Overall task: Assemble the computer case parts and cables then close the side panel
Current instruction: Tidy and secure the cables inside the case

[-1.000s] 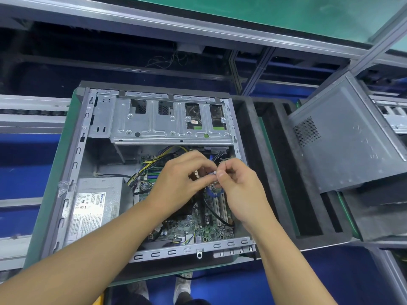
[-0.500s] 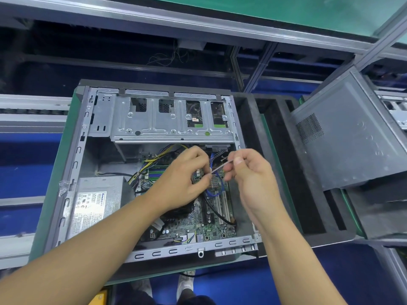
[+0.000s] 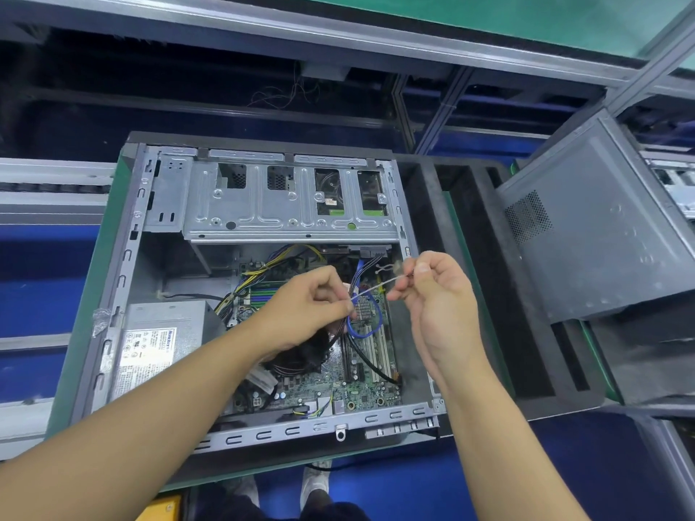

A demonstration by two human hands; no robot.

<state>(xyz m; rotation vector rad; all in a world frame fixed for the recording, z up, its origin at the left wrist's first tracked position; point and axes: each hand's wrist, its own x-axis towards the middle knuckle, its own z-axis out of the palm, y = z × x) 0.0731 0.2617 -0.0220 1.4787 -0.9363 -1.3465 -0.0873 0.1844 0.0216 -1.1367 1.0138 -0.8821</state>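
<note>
An open case (image 3: 263, 212) lies on its side on a green bench (image 3: 101, 257), with its circuit board and cables exposed. Over the board, the left grip (image 3: 304, 306) and right grip (image 3: 436, 306) each pinch one end of a thin white tie (image 3: 372, 287) (stretched almost straight between them), just above a looped blue cable (image 3: 378, 327). The grey side panel (image 3: 601, 235) leans at the right, apart from the case.
</note>
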